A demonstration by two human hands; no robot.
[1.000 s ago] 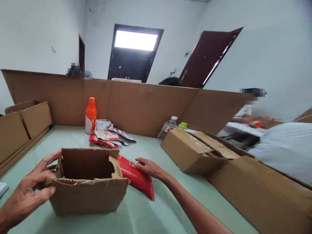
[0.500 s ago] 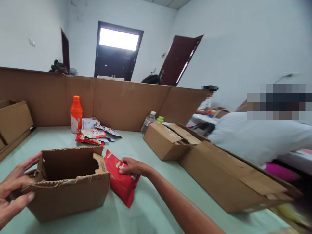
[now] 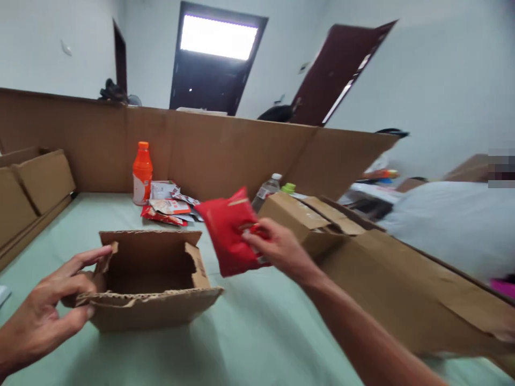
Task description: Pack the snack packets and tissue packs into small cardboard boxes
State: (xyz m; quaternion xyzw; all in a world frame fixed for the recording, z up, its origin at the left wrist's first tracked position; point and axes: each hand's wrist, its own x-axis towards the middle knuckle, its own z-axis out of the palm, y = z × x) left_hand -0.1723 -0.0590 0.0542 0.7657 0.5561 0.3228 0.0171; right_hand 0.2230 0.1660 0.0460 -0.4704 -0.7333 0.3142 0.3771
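An open-topped cardboard box (image 3: 148,313) with ragged edges sits on the pale green tabletop. My left hand (image 3: 60,300) grips its left end, thumb at the front flap's corner and index finger stretched along the side. Inside, the part of the box that shows holds nothing. My right hand (image 3: 277,246) pinches a red snack packet (image 3: 229,230) by its right edge. The packet hangs in the air, up and to the right of the box, apart from it. Some of my right fingers are hidden behind the packet.
Behind the box stand an orange bottle (image 3: 142,174) and a pile of snack packets (image 3: 167,208). At right are a clear bottle (image 3: 267,190), a green cap (image 3: 288,188) and long cardboard boxes (image 3: 374,279). A cardboard partition (image 3: 229,150) runs behind. A person's white sleeve (image 3: 442,220) shows at right.
My right hand has lifted the red packet off the tabletop beside the box and raised it. My left hand stays on the box. The camera view has shifted.
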